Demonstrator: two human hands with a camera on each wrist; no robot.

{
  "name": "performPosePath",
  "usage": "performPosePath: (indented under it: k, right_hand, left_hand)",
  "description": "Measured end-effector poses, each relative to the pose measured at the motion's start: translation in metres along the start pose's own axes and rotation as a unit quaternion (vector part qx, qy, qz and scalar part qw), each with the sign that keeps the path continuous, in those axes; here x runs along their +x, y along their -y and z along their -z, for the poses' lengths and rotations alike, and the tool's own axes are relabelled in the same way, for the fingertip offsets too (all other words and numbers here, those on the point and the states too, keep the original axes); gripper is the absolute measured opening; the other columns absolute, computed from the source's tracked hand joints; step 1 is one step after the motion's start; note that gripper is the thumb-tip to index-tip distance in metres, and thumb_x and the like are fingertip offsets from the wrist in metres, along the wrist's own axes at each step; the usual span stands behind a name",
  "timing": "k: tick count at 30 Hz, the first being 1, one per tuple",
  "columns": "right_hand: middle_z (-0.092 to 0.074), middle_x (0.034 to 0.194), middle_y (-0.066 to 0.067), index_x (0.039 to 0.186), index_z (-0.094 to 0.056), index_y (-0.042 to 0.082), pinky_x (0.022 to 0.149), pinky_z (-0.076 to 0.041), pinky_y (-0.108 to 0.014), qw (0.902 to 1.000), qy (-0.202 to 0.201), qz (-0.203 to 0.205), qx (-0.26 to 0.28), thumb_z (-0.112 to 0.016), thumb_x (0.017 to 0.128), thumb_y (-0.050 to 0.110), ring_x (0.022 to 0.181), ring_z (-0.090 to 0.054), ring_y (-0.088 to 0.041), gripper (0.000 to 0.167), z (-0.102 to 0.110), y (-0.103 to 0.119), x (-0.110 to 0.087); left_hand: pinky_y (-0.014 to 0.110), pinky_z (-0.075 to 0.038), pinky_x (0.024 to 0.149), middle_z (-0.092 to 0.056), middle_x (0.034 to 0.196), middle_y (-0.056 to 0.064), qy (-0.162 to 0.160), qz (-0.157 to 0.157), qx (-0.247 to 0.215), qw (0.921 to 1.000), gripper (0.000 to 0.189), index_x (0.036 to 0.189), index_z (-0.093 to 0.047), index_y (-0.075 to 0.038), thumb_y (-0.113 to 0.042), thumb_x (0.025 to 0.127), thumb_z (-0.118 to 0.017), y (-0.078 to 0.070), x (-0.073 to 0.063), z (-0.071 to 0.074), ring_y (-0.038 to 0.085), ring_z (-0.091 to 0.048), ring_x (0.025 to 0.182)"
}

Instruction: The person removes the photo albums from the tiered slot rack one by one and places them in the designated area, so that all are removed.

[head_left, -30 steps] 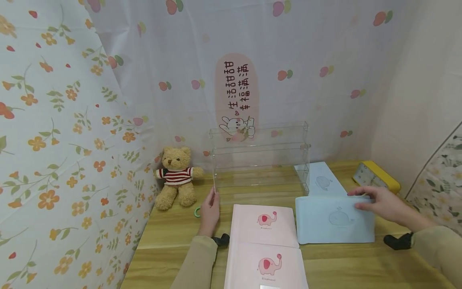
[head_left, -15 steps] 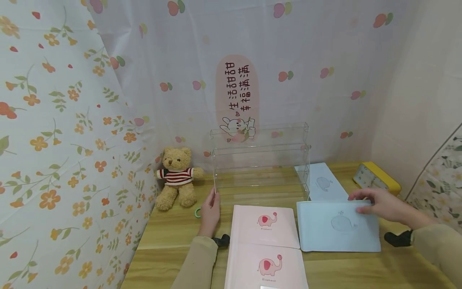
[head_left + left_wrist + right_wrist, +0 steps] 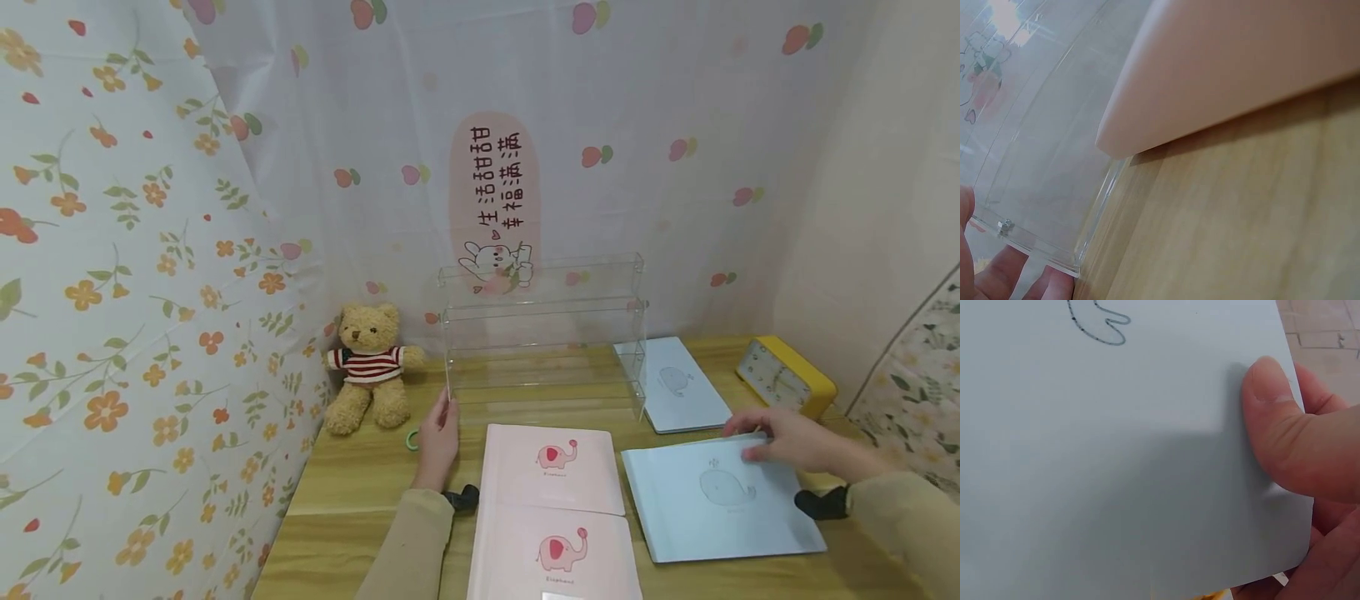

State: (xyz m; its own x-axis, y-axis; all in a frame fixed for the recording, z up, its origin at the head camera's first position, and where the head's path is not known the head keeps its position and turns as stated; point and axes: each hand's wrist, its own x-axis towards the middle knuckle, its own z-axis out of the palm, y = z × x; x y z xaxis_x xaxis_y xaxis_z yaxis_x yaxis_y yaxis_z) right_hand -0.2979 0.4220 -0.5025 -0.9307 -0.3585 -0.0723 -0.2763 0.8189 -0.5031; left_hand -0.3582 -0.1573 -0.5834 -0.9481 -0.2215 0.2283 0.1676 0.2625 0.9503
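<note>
My right hand (image 3: 795, 442) pinches the far right corner of a light-blue book (image 3: 693, 521) with a whale drawn on its cover. In the right wrist view the thumb (image 3: 1279, 425) presses on the cover and the fingers are partly hidden behind it. A second blue whale book (image 3: 678, 387) lies behind, beside the shelf. My left hand (image 3: 437, 442) grips the lower left side of a clear acrylic tiered shelf (image 3: 543, 312), thumb on one face and fingers on the other. Two pink elephant books (image 3: 517, 467) lie one before the other at the front middle.
A teddy bear (image 3: 370, 371) in a striped sweater sits left of the shelf, with a small green ring (image 3: 412, 440) near it. A yellow clock-like box (image 3: 787, 375) stands at the back right. Patterned curtains (image 3: 390, 92) enclose the wooden table (image 3: 337, 533).
My right hand has lowered the blue whale book toward the front right and turned it slightly, baring more of the blue book behind. My left hand stays on the shelf.
</note>
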Motion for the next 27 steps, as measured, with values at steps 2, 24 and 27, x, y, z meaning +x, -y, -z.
performPosePath:
  k: [2, 24, 27]
  right_hand:
    - [-0.078, 0.123, -0.002, 0.121, -0.079, 0.018, 0.089, -0.053, -0.02, 1.0, 0.005, -0.002, -0.004, -0.09, 0.091, 0.026, 0.106, -0.058, 0.008, 0.032, -0.004, 0.0, 0.002]
    - [-0.077, 0.116, -0.006, 0.116, -0.076, 0.009, 0.1, -0.058, -0.064, 0.9969, 0.014, -0.078, 0.003, -0.09, 0.091, 0.021, 0.112, -0.069, -0.033, 0.031, -0.038, -0.005, 0.001]
    - [-0.078, 0.116, -0.007, 0.116, -0.077, 0.007, 0.101, -0.058, -0.064, 0.9963, 0.002, -0.086, 0.004, -0.091, 0.091, 0.023, 0.112, -0.07, -0.034, 0.033, -0.04, -0.007, 0.0]
  left_hand:
    - [0.06, -0.055, 0.114, -0.065, 0.157, 0.016, 0.002, 0.002, -0.001, 1.0, 0.049, 0.164, -0.055, -0.016, -0.028, 0.116, -0.06, 0.001, -0.001, 0.0, 0.041, -0.067, 0.138]
    - [0.058, -0.055, 0.115, -0.064, 0.16, 0.013, 0.012, -0.002, -0.011, 0.9999, 0.05, 0.165, -0.053, -0.018, -0.031, 0.117, -0.058, 0.002, -0.002, -0.001, 0.037, -0.066, 0.14]
    - [0.059, -0.055, 0.115, -0.064, 0.159, 0.014, 0.01, -0.004, -0.008, 0.9999, 0.05, 0.165, -0.053, -0.018, -0.031, 0.117, -0.058, -0.001, -0.002, -0.001, 0.038, -0.066, 0.139]
